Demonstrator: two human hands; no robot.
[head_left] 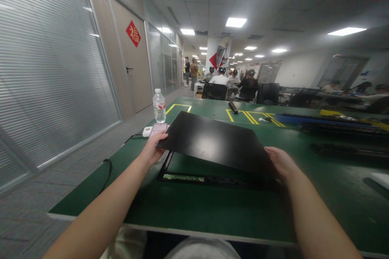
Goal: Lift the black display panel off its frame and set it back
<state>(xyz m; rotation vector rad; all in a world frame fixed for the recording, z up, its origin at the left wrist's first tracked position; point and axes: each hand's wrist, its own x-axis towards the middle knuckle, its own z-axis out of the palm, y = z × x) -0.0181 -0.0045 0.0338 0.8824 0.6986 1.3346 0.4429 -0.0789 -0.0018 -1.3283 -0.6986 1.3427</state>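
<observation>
A large flat black panel [212, 139] is held tilted above the green table [194, 206], its near edge raised. My left hand [152, 149] grips the panel's left edge, fingers closed on it. Gripping the right near corner is my right hand [281, 162]. Under the panel lies a black frame [170, 170] with a narrow green circuit strip [183, 177] along its front edge.
A water bottle [159, 106], a pink phone [158, 128] and a small white device [147, 131] sit at the table's left back. Black and blue trays [328, 123] line the right side. A black remote [233, 107] lies further back. Several people sit at far desks.
</observation>
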